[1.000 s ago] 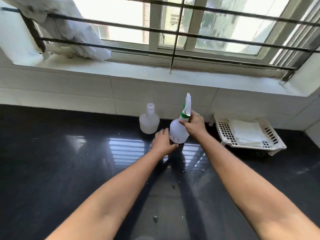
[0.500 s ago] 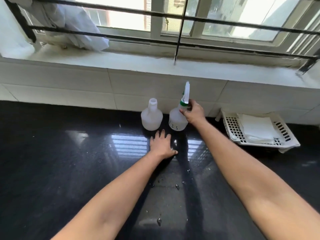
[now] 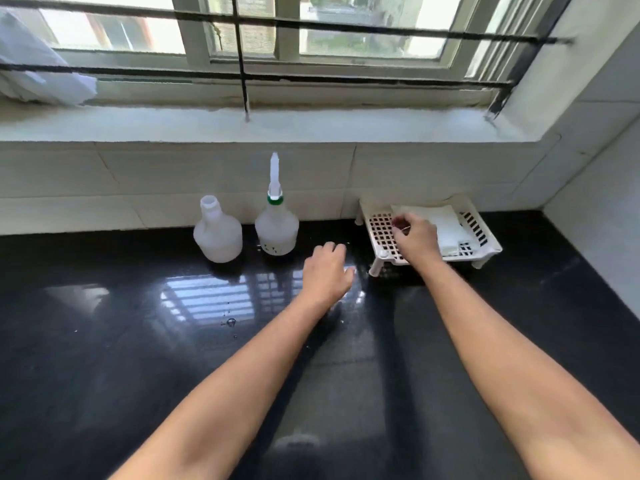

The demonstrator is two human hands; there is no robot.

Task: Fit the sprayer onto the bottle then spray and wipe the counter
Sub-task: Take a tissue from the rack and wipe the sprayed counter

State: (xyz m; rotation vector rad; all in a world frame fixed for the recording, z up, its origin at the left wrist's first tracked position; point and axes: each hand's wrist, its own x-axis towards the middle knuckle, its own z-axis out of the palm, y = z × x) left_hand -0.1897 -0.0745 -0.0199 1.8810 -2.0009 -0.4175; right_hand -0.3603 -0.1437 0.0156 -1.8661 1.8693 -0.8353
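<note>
A white bottle (image 3: 276, 230) with the white sprayer (image 3: 274, 178) and its green collar fitted on top stands upright against the tiled wall, touched by neither hand. A second white bottle (image 3: 217, 233), with an uncapped neck, stands just left of it. My right hand (image 3: 415, 239) reaches over the white slotted basket (image 3: 381, 233), fingers curled beside the folded white cloth (image 3: 438, 225) lying in it; nothing is in its grip. My left hand (image 3: 327, 275) rests palm down on the black counter (image 3: 138, 341), fingers spread, just right of the sprayer bottle.
A few water drops (image 3: 230, 322) sit on the glossy counter in front of the bottles. A tiled sill and barred window run along the back, with a white bag (image 3: 41, 77) on the sill at left. A tiled side wall closes the right end.
My right hand let go of the sprayer bottle, which now stands by the wall, and moved right over the basket. My left hand shifted right along the counter.
</note>
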